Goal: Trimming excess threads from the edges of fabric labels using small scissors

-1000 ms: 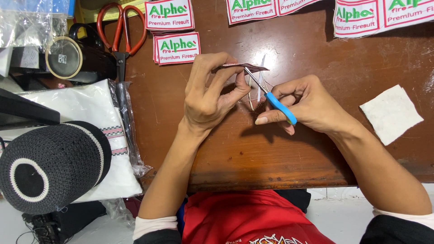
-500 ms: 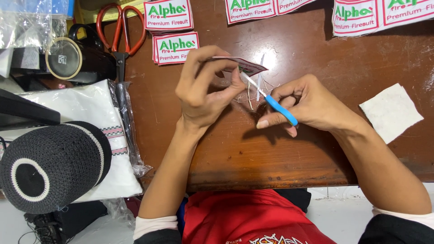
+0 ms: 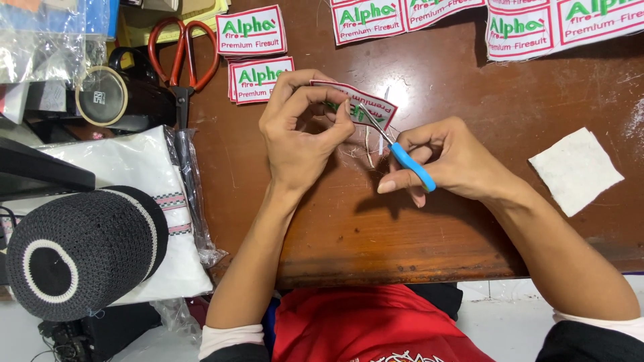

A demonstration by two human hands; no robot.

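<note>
Head view: patch between left fingertips.

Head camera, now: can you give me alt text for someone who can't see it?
Seen from above, a person's left hand holds an embroidered patch over a brown wooden table while the right hand works blue-handled snips at its edge. More patches lie along the far side, with orange-handled scissors to the left and a white cloth square to the right.
</note>
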